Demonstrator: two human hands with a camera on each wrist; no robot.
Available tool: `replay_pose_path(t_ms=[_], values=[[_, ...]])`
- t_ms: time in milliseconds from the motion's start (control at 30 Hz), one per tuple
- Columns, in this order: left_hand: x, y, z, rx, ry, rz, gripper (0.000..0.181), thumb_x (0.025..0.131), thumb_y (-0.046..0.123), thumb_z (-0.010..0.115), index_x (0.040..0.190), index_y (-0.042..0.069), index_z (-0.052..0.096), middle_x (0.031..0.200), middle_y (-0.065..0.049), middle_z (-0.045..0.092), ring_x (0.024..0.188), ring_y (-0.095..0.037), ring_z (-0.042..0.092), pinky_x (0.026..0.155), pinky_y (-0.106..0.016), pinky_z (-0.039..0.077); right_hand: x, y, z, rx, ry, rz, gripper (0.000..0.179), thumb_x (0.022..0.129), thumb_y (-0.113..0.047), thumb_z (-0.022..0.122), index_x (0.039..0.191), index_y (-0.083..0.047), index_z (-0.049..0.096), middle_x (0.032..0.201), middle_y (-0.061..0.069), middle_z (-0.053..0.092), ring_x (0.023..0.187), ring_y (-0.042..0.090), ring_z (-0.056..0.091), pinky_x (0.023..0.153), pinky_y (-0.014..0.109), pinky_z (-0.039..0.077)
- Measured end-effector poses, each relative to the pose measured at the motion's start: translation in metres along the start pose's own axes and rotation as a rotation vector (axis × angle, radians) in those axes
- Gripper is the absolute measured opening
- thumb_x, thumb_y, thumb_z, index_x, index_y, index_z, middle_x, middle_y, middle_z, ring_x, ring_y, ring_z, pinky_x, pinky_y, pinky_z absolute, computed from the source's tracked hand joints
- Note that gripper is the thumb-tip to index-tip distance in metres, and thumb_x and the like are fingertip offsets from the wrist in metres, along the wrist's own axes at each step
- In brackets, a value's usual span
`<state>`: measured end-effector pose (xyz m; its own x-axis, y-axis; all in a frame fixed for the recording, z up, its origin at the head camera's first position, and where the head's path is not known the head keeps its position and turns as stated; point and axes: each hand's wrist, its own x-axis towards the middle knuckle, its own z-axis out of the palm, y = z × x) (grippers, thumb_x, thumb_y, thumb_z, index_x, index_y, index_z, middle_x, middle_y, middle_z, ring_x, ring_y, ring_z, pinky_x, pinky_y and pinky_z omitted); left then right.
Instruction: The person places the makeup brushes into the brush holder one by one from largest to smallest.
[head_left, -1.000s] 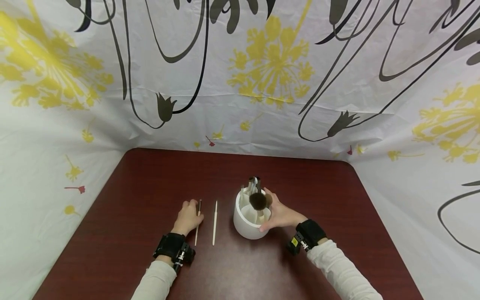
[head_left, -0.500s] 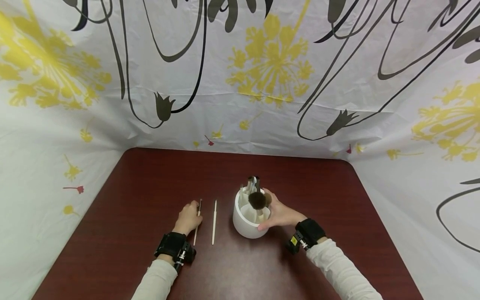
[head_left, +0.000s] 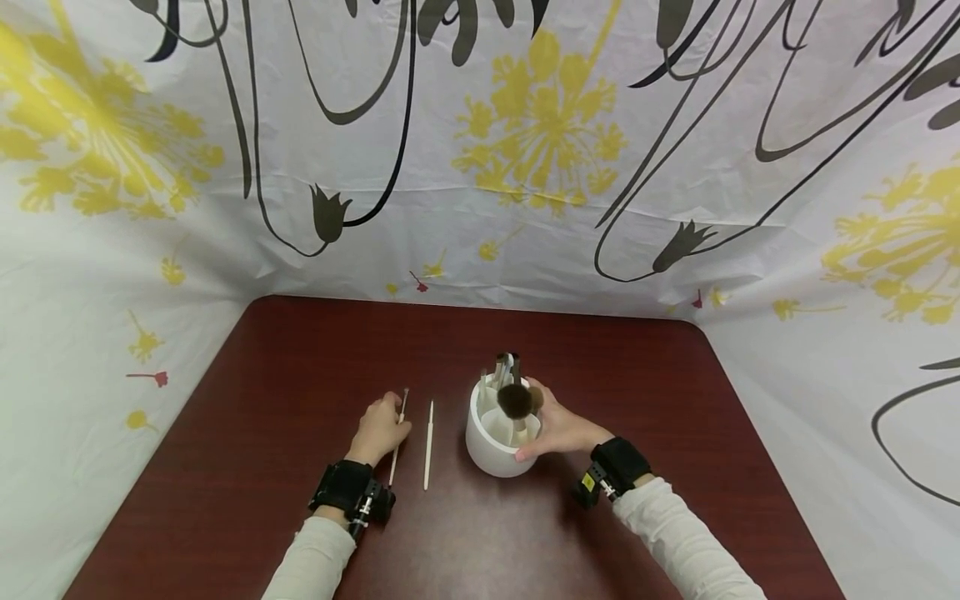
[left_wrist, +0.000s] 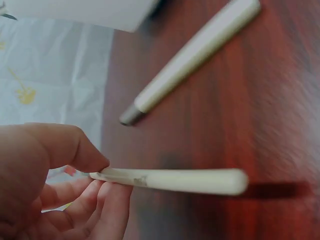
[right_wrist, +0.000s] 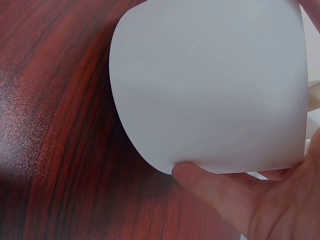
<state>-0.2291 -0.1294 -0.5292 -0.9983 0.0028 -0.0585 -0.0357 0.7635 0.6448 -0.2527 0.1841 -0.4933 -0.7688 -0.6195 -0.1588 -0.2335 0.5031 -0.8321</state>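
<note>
My left hand [head_left: 379,427] pinches a slim makeup brush [head_left: 395,460] with a pale handle between thumb and fingers. In the left wrist view, the handle of this brush [left_wrist: 200,181] sticks out past the fingertips, and a dark shadow lies beyond its end. A second slim brush [head_left: 428,446] lies on the table to the right of that hand. Farther right stands a white round brush holder [head_left: 491,458], upright, with several brushes in its compartments; one has a big dark fluffy head [head_left: 515,402]. My right hand [head_left: 558,425] grips the holder's right side, thumb toward the front.
The dark red-brown table [head_left: 600,367] has rounded far corners. A white patterned cloth [head_left: 450,208] hangs behind it and along both sides. Each wrist wears a black camera band.
The left hand takes hold of the slim brush and shifts it slightly away and to the right, with its tip tilting rightward. The right hand and the holder stay put.
</note>
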Motion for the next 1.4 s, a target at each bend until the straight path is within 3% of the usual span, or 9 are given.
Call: replay_pose_path(t_ms=[700, 967, 1400], values=[[-0.005, 0.06, -0.028, -0.156, 0.107, 0.136, 0.041, 0.075, 0.008, 0.064, 0.112, 0.004, 0.049, 0.08, -0.004, 0.055, 0.061, -0.014, 0.052, 0.051, -0.027, 0.041, 0.001, 0.003, 0.0, 0.001, 0.003, -0.02, 0.118, 0.061, -0.032, 0.082, 0.144, -0.012, 0.002, 0.146, 0.018, 0.0, 0.134, 0.031, 0.008, 0.102, 0.057, 0.017], [-0.008, 0.077, -0.037, -0.221, 0.127, 0.201, 0.043, 0.073, 0.005, 0.064, 0.113, 0.004, 0.049, 0.082, -0.005, 0.054, 0.068, -0.014, 0.056, 0.056, -0.026, 0.046, 0.001, 0.003, 0.0, 0.008, 0.001, -0.016, 0.118, 0.061, -0.033, 0.082, 0.144, -0.013, 0.001, 0.145, 0.018, 0.002, 0.133, 0.031, 0.012, 0.101, 0.057, 0.017], [-0.009, 0.099, -0.044, -0.252, 0.161, 0.268, 0.04, 0.073, 0.006, 0.063, 0.112, 0.007, 0.05, 0.083, -0.003, 0.056, 0.071, -0.014, 0.058, 0.06, -0.028, 0.048, 0.001, 0.004, 0.0, 0.015, 0.001, -0.016, 0.117, 0.061, -0.032, 0.083, 0.144, -0.013, 0.002, 0.145, 0.018, 0.003, 0.132, 0.031, 0.014, 0.101, 0.056, 0.018]])
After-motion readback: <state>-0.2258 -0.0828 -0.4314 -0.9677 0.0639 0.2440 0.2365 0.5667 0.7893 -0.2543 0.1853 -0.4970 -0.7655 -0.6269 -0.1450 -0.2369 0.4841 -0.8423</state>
